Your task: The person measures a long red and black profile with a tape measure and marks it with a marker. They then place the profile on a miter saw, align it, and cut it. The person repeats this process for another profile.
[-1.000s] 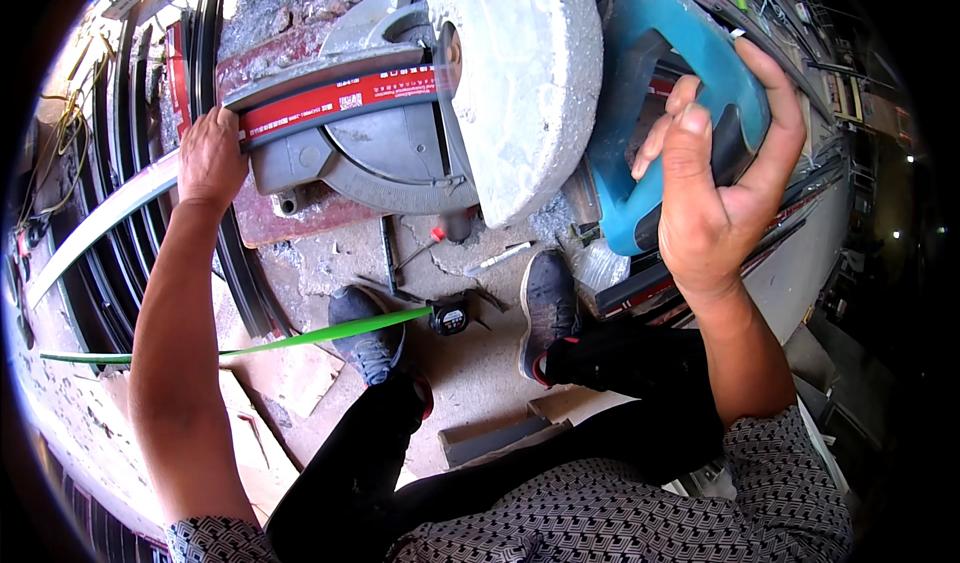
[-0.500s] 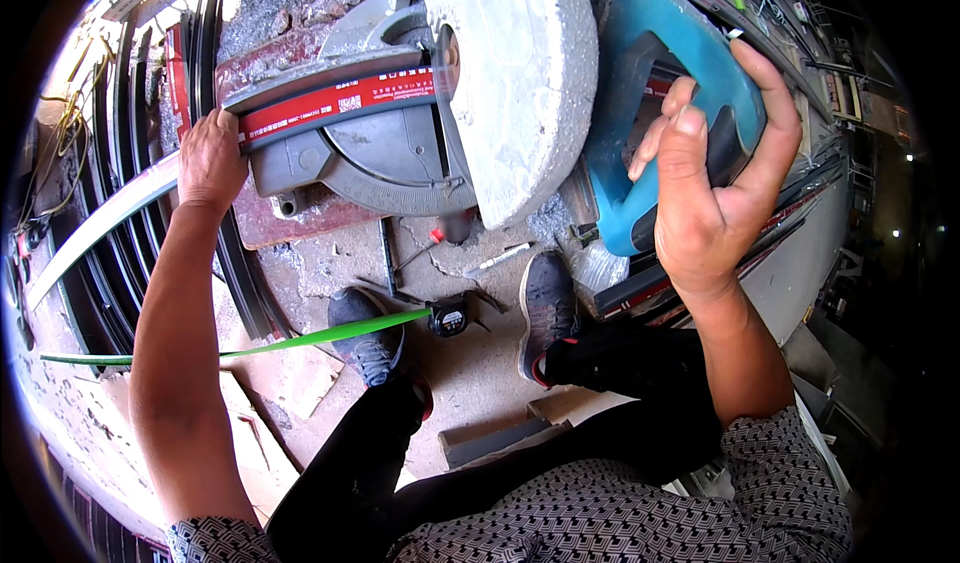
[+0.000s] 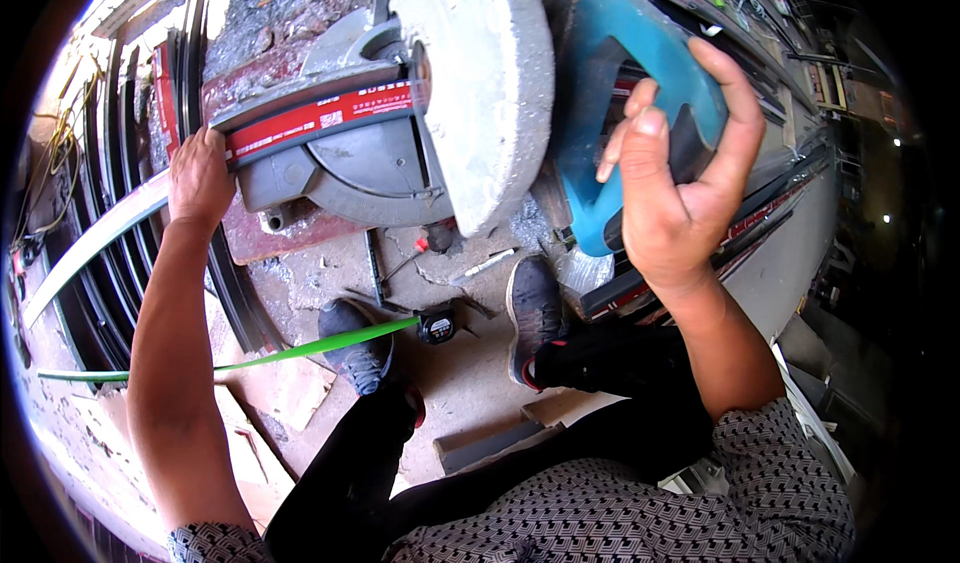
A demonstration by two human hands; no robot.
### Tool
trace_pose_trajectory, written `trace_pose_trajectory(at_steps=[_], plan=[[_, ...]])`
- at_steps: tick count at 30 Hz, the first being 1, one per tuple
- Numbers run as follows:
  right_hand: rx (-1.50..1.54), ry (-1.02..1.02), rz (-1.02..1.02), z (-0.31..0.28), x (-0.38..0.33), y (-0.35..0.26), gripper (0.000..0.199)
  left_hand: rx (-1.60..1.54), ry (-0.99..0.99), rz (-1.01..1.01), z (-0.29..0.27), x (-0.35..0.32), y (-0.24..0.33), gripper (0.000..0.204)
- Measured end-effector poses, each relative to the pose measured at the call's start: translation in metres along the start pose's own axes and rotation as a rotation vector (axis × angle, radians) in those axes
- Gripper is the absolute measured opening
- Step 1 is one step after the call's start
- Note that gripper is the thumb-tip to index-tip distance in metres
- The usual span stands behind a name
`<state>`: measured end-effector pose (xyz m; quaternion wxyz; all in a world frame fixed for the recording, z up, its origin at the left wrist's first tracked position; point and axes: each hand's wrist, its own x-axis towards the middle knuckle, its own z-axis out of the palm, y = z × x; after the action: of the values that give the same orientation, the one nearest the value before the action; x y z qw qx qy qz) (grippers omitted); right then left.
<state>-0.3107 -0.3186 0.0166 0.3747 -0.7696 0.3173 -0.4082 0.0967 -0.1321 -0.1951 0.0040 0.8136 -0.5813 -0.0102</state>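
My left hand (image 3: 202, 178) is closed on a long metal profile (image 3: 350, 110) faced with red printed film, pressing it against the fence of a mitre saw. The profile's pale free end (image 3: 85, 248) reaches out to the left. Beneath it lies the saw's grey round table (image 3: 365, 168). A dusty, pale blade guard (image 3: 480, 93) covers the blade and hides the profile's right part. My right hand (image 3: 680, 188) is wrapped round the teal saw handle (image 3: 585, 153), thumb and fingertips showing around its grip; the index finger stretches along the outer side.
On the floor by my shoes lie a tape measure (image 3: 437, 325), a green strip (image 3: 340, 342), a white marker (image 3: 485, 266) and a red-tipped tool (image 3: 405, 259). Several black profiles (image 3: 110, 163) line the left; more profiles (image 3: 760, 223) lie at right. Metal shavings (image 3: 270, 8) cover the far side.
The whole view has shifted slightly. The saw handle, blade guard and my right hand appear a little further left. Both hands keep their grips.
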Motion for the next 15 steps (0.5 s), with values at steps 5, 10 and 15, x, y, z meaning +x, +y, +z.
trace_pose_trajectory(at_steps=[5,10,15], plan=[[-0.216,0.002,-0.146,-0.01,0.005,0.005,0.056,-0.085,0.007,0.039,0.003,0.004,0.002,0.033],[-0.225,-0.027,-0.274,-0.009,0.011,0.006,0.056,-0.019,0.066,0.019,0.036,0.001,-0.016,0.025],[-0.12,0.028,-0.22,-0.008,0.006,0.005,0.059,-0.006,0.068,0.03,0.037,0.001,-0.014,0.017]])
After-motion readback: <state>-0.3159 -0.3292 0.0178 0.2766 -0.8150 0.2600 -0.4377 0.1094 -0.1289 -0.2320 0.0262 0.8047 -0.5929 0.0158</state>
